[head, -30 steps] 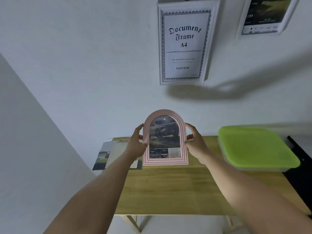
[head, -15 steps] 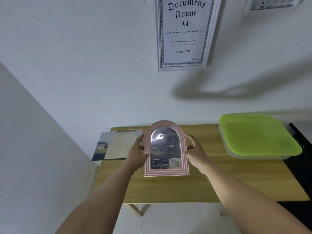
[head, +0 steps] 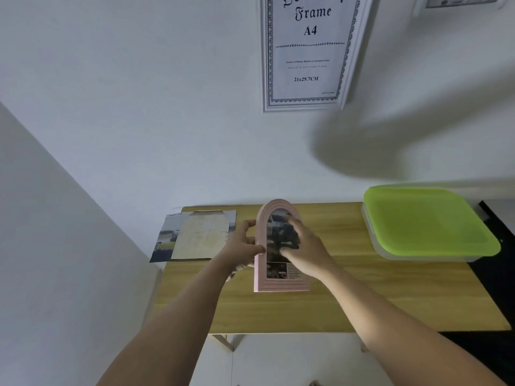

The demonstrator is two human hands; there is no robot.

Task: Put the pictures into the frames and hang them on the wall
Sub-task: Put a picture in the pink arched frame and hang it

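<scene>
The left hand (head: 242, 243) pinches the left edge of the pink arched frame (head: 280, 285), thumb on the front. The right hand (head: 305, 247) lies blurred across the frame's front; whether it grips or only touches cannot be told. The frame has a picture inside and is held upright, a little turned, over the wooden table (head: 362, 302). Loose pictures (head: 200, 235) lie at the table's far left corner, and a green-lidded box (head: 426, 221) at its right. A white document frame (head: 306, 51) hangs on the wall above.

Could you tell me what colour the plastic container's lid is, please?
The flat plastic container lid is lime green; head view shows it best.
</scene>
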